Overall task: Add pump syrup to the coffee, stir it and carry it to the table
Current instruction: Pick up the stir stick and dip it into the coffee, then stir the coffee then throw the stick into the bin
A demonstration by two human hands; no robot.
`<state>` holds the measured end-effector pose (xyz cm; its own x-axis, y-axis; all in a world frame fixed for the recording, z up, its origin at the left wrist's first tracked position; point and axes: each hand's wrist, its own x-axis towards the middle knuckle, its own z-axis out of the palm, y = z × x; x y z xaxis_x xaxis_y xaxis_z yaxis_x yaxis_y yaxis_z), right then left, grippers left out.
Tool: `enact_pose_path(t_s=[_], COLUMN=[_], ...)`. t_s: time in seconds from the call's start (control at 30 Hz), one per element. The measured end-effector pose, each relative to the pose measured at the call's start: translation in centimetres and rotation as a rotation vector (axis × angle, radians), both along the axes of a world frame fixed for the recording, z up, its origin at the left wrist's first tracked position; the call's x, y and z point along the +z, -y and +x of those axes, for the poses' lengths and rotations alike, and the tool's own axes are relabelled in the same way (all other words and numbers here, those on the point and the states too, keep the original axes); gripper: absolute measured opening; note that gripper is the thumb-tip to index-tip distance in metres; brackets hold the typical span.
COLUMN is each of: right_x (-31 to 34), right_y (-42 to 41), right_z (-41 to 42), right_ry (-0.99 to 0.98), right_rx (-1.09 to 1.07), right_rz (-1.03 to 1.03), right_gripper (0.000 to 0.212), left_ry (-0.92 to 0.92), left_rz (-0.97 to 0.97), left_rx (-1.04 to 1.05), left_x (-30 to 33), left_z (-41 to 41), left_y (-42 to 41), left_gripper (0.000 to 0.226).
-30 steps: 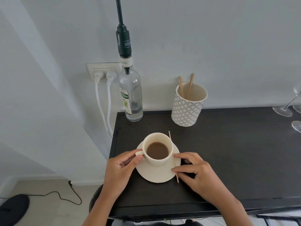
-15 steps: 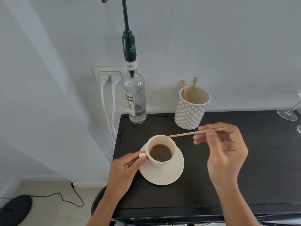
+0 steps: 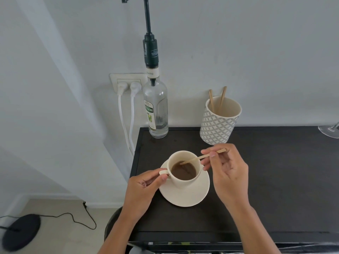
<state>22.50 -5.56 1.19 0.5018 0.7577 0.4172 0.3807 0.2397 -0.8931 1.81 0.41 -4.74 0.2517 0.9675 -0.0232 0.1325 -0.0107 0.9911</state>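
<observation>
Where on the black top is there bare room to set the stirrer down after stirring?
Best patch: right of the right hand, between the patterned cup and the front edge, short of the wine glass. A narrower strip lies in front of the saucer. Crowded: the back left, by the syrup bottle and the coffee cup.

Home coffee corner, syrup bottle [image 3: 156, 109], stirrer cup [image 3: 219, 121], wall socket [image 3: 128, 82]

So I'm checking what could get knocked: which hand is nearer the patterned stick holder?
The right. The right hand is just in front of the patterned holder, pinching the wooden stirrer. The left hand is farther off, at the cup handle.
</observation>
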Motion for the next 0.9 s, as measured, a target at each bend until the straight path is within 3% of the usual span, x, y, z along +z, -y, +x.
enact_pose_path(t_s=[0.37, 0.57, 0.9], right_x=[0.5, 0.2, 0.8], right_y=[1.2, 0.8, 1.0], right_z=[0.5, -1.0, 0.4], right_ry=[0.081, 0.027, 0.156], right_rx=[0.028, 0.135, 0.011], right_rz=[-0.025, -0.038, 0.041], right_gripper=[0.027, 0.020, 0.013], left_ry=[0.006, 0.007, 0.022], left_rz=[0.001, -0.004, 0.003], left_rx=[0.000, 0.005, -0.005], left_x=[0.2, 0.1, 0.0], left_z=[0.1, 0.1, 0.0], left_y=[0.0, 0.0, -0.1], left_gripper=[0.021, 0.024, 0.027])
